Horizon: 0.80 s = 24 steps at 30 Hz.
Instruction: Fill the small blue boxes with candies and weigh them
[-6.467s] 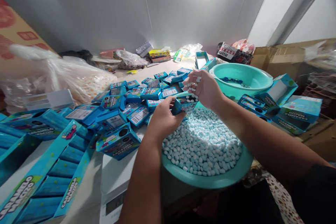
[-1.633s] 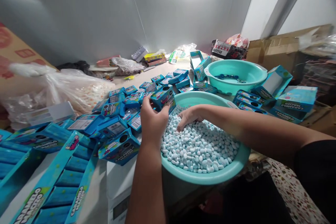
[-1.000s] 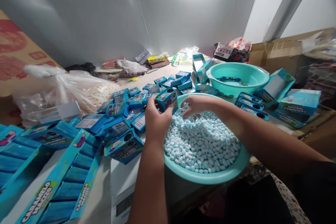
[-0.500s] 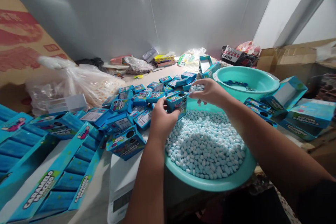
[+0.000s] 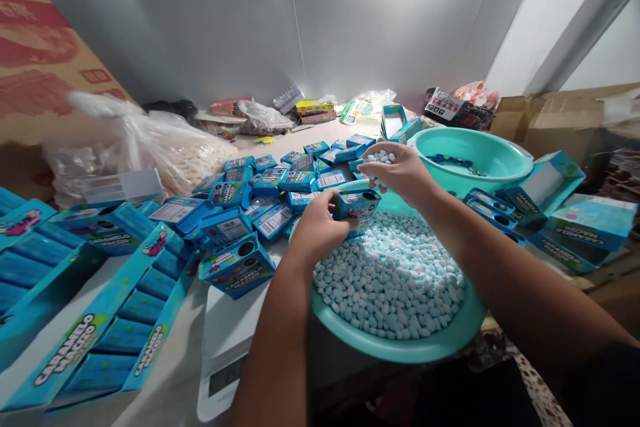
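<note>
My left hand grips a small blue candy box, tilted above the near-left part of a turquoise basin. Pale blue and white candies fill much of that basin. A cluster of the same candies sits in the curled fingers of my right hand, just above and to the right of the box. Left of my forearm, a white scale bears a blue candy box standing on its plate.
Many small blue boxes lie heaped behind the scale. Display cartons packed with boxes occupy the left. A second turquoise basin stands at the back right, near open blue cartons. A plastic bag slumps at the back left.
My left hand has brought the candy box rightward and slightly down over the basin. My right hand still holds its candies, its fingers a little shifted. The view has turned slightly.
</note>
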### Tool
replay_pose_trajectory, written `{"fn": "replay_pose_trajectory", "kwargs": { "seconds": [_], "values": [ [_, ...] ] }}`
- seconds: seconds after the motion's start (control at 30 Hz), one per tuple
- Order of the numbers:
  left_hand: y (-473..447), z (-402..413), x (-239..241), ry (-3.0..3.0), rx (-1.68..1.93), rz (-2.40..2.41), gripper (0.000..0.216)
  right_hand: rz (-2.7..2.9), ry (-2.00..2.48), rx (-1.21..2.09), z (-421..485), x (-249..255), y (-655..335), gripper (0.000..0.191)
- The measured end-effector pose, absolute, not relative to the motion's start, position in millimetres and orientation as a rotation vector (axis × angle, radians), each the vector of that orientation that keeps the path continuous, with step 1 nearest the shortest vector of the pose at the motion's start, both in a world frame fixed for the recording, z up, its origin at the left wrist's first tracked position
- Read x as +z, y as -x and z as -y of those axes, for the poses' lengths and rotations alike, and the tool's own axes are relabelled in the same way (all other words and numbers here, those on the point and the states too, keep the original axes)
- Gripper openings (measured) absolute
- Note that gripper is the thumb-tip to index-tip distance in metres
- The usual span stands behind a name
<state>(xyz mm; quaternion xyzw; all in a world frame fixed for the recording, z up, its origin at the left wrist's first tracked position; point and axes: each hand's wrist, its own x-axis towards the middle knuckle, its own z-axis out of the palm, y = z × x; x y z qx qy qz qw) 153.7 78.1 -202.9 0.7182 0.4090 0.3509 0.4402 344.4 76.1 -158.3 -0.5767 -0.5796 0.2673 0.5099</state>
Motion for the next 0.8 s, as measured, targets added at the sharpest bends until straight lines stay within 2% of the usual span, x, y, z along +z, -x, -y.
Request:
{"fn": "replay_pose_trajectory", "kwargs": {
  "seconds": [0.8],
  "values": [
    [-152, -77, -198, -1.817, 0.863, -0.985, 0.034, 1.127, 1.071, 0.855, -81, -170, -324, 0.031]
  ]
}}
